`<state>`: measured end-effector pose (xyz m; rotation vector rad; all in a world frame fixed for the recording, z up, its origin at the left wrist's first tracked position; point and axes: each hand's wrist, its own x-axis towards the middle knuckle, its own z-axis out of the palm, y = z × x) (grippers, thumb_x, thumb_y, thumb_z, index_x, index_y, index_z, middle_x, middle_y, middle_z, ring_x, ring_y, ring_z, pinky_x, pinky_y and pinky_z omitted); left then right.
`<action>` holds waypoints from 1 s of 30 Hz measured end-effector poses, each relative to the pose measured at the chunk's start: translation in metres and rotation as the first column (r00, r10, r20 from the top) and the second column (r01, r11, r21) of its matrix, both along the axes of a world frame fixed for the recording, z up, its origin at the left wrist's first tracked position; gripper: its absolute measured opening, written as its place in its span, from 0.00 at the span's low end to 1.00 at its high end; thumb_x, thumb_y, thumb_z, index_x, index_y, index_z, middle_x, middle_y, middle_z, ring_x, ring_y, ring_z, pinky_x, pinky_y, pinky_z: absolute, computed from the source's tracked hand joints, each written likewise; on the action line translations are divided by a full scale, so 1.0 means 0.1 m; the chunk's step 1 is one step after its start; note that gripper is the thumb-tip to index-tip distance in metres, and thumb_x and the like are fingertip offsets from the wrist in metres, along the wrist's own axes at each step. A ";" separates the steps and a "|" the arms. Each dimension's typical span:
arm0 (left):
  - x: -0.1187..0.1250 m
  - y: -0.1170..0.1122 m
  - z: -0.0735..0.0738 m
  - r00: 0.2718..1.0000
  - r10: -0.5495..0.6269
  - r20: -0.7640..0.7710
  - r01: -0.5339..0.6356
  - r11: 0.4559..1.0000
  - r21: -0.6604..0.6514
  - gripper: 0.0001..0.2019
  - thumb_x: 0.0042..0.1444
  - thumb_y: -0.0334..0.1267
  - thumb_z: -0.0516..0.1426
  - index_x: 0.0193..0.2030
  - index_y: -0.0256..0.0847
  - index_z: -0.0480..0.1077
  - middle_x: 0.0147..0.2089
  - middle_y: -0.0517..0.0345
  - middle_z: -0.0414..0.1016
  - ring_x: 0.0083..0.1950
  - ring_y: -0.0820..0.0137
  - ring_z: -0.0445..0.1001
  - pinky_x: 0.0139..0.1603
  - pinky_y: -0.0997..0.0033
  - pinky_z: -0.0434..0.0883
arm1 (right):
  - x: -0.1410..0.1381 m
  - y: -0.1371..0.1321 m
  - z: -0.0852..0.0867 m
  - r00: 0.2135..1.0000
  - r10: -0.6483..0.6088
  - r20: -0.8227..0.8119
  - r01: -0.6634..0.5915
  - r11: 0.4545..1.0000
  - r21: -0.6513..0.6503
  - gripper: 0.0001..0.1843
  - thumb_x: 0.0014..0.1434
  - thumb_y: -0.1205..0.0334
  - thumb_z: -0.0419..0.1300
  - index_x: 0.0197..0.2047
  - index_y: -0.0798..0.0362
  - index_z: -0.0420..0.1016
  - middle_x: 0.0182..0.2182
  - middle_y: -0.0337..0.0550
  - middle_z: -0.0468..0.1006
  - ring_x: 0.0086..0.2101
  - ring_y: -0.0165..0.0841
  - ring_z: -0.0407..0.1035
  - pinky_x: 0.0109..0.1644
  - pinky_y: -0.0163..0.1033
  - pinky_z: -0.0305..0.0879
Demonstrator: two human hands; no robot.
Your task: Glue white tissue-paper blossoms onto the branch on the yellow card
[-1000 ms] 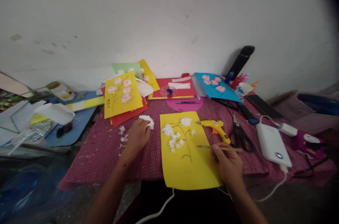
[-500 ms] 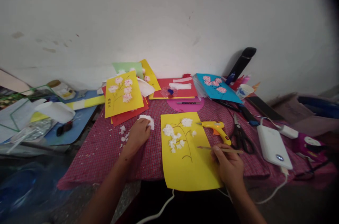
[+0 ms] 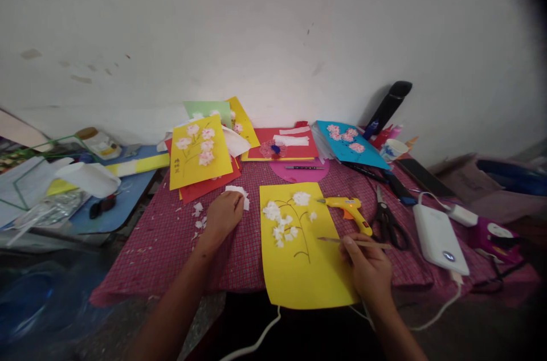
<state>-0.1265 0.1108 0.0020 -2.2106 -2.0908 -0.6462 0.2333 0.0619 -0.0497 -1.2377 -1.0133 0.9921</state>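
Note:
My left hand (image 3: 224, 214) rests on the cloth with its fingers curled and closed on white tissue paper (image 3: 244, 199), whose far part sticks out past the fingers. Small white scraps (image 3: 199, 217) lie just left of it. In my right hand (image 3: 371, 265) is a thin, pale wooden stick (image 3: 333, 240) with a darker tapered tip pointing left, over the right side of a yellow sheet (image 3: 305, 287). That sheet carries drawn brown branches and white paper blossoms (image 3: 273, 210). A yellow glue gun (image 3: 348, 203) lies at its right edge, nozzle over the paper.
Black scissors (image 3: 387, 224) and a white power bank (image 3: 440, 241) lie right on the checked cloth. Behind are a finished yellow flower card (image 3: 199, 170), red sheets (image 3: 273, 153), a pen (image 3: 304, 167), a blue card (image 3: 363, 153) and a paper cup (image 3: 393, 150).
Both hands stay almost in place, the left still on the tissue paper and the right still holding the stick. The view has shifted very slightly.

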 end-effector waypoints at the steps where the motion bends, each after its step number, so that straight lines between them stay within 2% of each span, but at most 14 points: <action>1: 0.00 0.00 0.01 1.000 0.009 0.026 -0.009 1.000 0.013 0.13 0.65 0.38 0.50 0.37 0.41 0.75 0.39 0.49 0.79 0.42 0.60 0.76 0.46 0.63 0.70 | 0.00 0.00 0.00 1.000 -0.004 0.002 0.004 1.000 -0.002 0.14 0.55 0.50 0.69 0.36 0.53 0.76 0.24 0.38 0.75 0.23 0.30 0.67 0.27 0.35 0.62; 5: 0.00 0.00 0.03 0.981 0.018 0.191 -0.034 0.996 0.079 0.13 0.64 0.40 0.51 0.35 0.41 0.75 0.38 0.51 0.79 0.42 0.61 0.76 0.47 0.63 0.69 | -0.01 0.00 0.01 1.000 0.006 0.013 -0.006 1.000 0.003 0.14 0.56 0.50 0.68 0.36 0.53 0.76 0.24 0.38 0.75 0.23 0.30 0.66 0.27 0.35 0.62; 8: 0.00 -0.01 0.06 0.931 0.040 0.362 -0.078 0.993 0.091 0.12 0.62 0.41 0.53 0.36 0.41 0.76 0.39 0.51 0.80 0.43 0.61 0.76 0.46 0.64 0.69 | -0.01 -0.01 0.04 1.000 0.016 0.007 -0.016 1.000 0.014 0.14 0.57 0.51 0.68 0.36 0.52 0.76 0.25 0.38 0.75 0.23 0.30 0.66 0.27 0.35 0.63; 11: 0.00 -0.03 0.10 0.869 0.094 0.485 -0.138 0.989 0.056 0.13 0.62 0.43 0.54 0.36 0.39 0.77 0.37 0.53 0.80 0.38 0.63 0.76 0.40 0.66 0.69 | -0.01 -0.01 0.05 1.000 0.023 0.009 -0.023 1.000 0.020 0.14 0.56 0.50 0.68 0.35 0.52 0.76 0.25 0.38 0.75 0.23 0.30 0.66 0.27 0.35 0.63; 13: 0.01 -0.03 0.13 0.781 0.112 0.614 -0.147 0.989 0.006 0.13 0.61 0.45 0.55 0.36 0.39 0.77 0.34 0.55 0.80 0.35 0.65 0.75 0.37 0.68 0.68 | -0.01 -0.01 0.04 1.000 0.019 0.009 -0.019 1.000 0.018 0.14 0.56 0.50 0.69 0.35 0.53 0.76 0.25 0.38 0.75 0.23 0.30 0.66 0.27 0.35 0.63; 17: 0.10 -0.05 0.15 0.495 0.106 0.862 -0.055 0.994 -0.091 0.14 0.58 0.47 0.58 0.35 0.37 0.75 0.30 0.58 0.77 0.29 0.70 0.73 0.31 0.72 0.68 | -0.01 0.00 0.01 1.000 0.009 0.016 -0.009 1.000 0.006 0.14 0.56 0.50 0.69 0.36 0.53 0.76 0.24 0.38 0.75 0.23 0.30 0.67 0.26 0.35 0.64; 19: 0.21 -0.09 0.12 0.353 0.107 0.929 0.019 0.992 -0.122 0.14 0.57 0.48 0.60 0.34 0.37 0.74 0.28 0.59 0.76 0.26 0.72 0.71 0.29 0.73 0.69 | -0.02 0.00 0.02 1.000 -0.006 0.023 0.006 1.000 0.019 0.14 0.57 0.51 0.68 0.36 0.53 0.76 0.24 0.39 0.75 0.23 0.30 0.67 0.27 0.35 0.64; 22: 0.47 -0.20 0.07 0.190 0.133 0.973 0.129 0.979 -0.159 0.14 0.56 0.48 0.61 0.34 0.37 0.73 0.28 0.60 0.75 0.25 0.73 0.71 0.28 0.73 0.70 | -0.02 -0.03 0.09 0.996 -0.071 0.049 0.068 0.996 0.051 0.13 0.58 0.51 0.67 0.37 0.53 0.77 0.27 0.42 0.78 0.24 0.32 0.68 0.28 0.36 0.65; 26: 0.82 -0.37 0.03 0.111 0.210 0.971 0.218 0.949 -0.230 0.15 0.53 0.49 0.64 0.33 0.37 0.72 0.27 0.61 0.73 0.24 0.74 0.71 0.27 0.74 0.71 | -0.09 -0.19 0.30 0.988 -0.106 0.111 0.094 0.990 0.109 0.12 0.59 0.53 0.66 0.41 0.52 0.79 0.32 0.46 0.81 0.26 0.34 0.71 0.30 0.39 0.69; 30: 1.03 -0.45 -0.01 0.092 0.234 0.968 0.304 0.919 -0.251 0.15 0.53 0.49 0.63 0.32 0.37 0.71 0.27 0.61 0.72 0.25 0.74 0.72 0.28 0.73 0.72 | -0.29 -0.39 0.52 0.989 0.049 0.143 -0.070 0.987 0.146 0.09 0.62 0.55 0.63 0.43 0.50 0.78 0.35 0.46 0.82 0.27 0.34 0.73 0.32 0.40 0.72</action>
